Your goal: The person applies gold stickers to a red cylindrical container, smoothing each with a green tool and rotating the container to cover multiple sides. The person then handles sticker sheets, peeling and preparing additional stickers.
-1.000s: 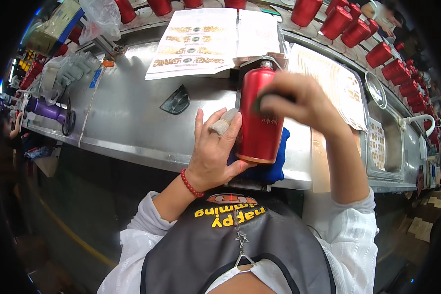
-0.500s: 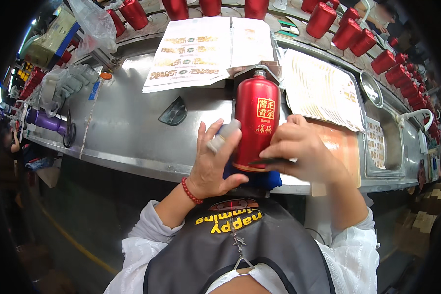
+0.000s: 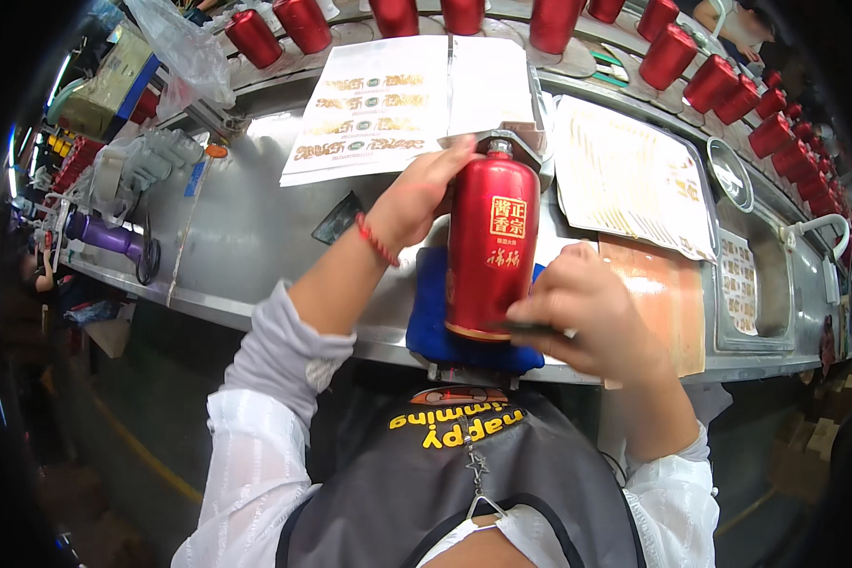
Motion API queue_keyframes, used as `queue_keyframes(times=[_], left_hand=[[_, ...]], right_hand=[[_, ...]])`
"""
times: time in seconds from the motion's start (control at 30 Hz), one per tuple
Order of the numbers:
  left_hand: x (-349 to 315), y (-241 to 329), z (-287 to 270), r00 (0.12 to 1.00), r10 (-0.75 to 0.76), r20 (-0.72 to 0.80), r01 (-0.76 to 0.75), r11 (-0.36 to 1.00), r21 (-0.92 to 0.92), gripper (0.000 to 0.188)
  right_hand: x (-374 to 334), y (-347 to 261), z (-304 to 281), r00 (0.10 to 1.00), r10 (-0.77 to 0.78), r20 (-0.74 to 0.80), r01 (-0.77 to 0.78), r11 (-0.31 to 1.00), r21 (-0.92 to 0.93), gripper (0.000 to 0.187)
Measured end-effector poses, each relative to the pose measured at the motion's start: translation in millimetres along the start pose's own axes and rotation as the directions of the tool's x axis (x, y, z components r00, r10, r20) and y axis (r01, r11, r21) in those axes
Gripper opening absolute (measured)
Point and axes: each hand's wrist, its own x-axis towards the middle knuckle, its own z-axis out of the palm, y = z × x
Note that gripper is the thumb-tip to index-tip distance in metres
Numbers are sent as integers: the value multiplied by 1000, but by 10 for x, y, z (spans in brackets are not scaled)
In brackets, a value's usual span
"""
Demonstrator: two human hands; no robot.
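Note:
A red bottle (image 3: 492, 241) with gold print lies face up on a blue cloth (image 3: 426, 317), its neck pointing away from me. My left hand (image 3: 418, 197) is closed against the bottle's upper left shoulder, with the fingers reaching toward the neck. Part of that hand is hidden behind the bottle. At the lower right side of the bottle, my right hand (image 3: 592, 312) pinches a thin dark tool (image 3: 537, 328) whose tip is by the bottle's base. Motion blurs this hand, and I cannot make out the tool's kind.
Printed label sheets (image 3: 364, 114) lie beyond the bottle, and another sheet (image 3: 630, 170) lies to the right above a brown board (image 3: 667, 303). A dark wedge-shaped piece (image 3: 337, 220) sits left on the metal table. Several red bottles (image 3: 667, 57) stand along a conveyor behind.
My left hand has moved up from beside the bottle's lower left to its shoulder. The right hand stays at the lower right with the tool. Bottles on the conveyor have shifted right.

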Motion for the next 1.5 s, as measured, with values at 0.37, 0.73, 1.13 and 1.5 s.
queue_keyframes(times=[0.37,0.73,1.13,1.5], left_hand=[[-459,293,156,995,-3,-97,28,966,258,32],[-4457,-628,630,-87,722,-687,87,692,717,34],[-6776,-4090,217,-766,454,-454,544,835,-82,31],[-9277,-6611,790,-930,139,-341,368,360,-857,44]], right_hand=[[321,539,-440,976,116,-185,-92,987,134,16],[1157,416,54,998,23,59,-39,958,284,33],[1984,131,2134,673,-352,650,593,782,-191,36],[1887,362,2481,801,-160,577,468,768,-437,47]])
